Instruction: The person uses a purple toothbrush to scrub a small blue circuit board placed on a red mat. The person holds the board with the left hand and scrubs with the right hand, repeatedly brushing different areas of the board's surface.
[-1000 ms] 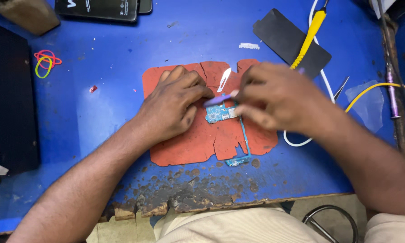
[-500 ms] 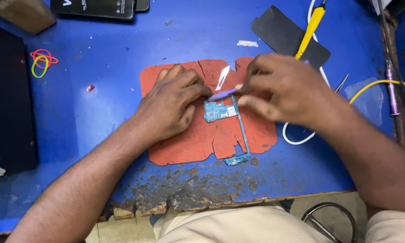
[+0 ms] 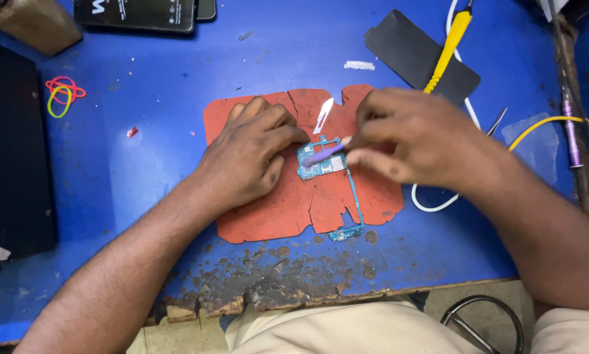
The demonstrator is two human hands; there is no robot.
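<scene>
I see my left hand point(image 3: 255, 154) lying palm down on the red mat point(image 3: 288, 210), fingers pressed together and bent, their tips holding down the left edge of the small blue-green circuit board point(image 3: 321, 164). The board lies near the middle of the mat, with a thin frame running from it toward the mat's near edge. My right hand point(image 3: 412, 141) pinches a slim purple tool point(image 3: 324, 154) between thumb and fingers, its tip resting on the board; the tool is blurred, so I cannot tell its exact kind. A small blade point(image 3: 324, 116) lies on the mat just beyond the board. A yellow-handled tool point(image 3: 448, 46) rests across a black pad point(image 3: 406, 49) on the blue table point(image 3: 144, 164). Coloured rubber bands point(image 3: 62, 95) lie well off to the left.
</scene>
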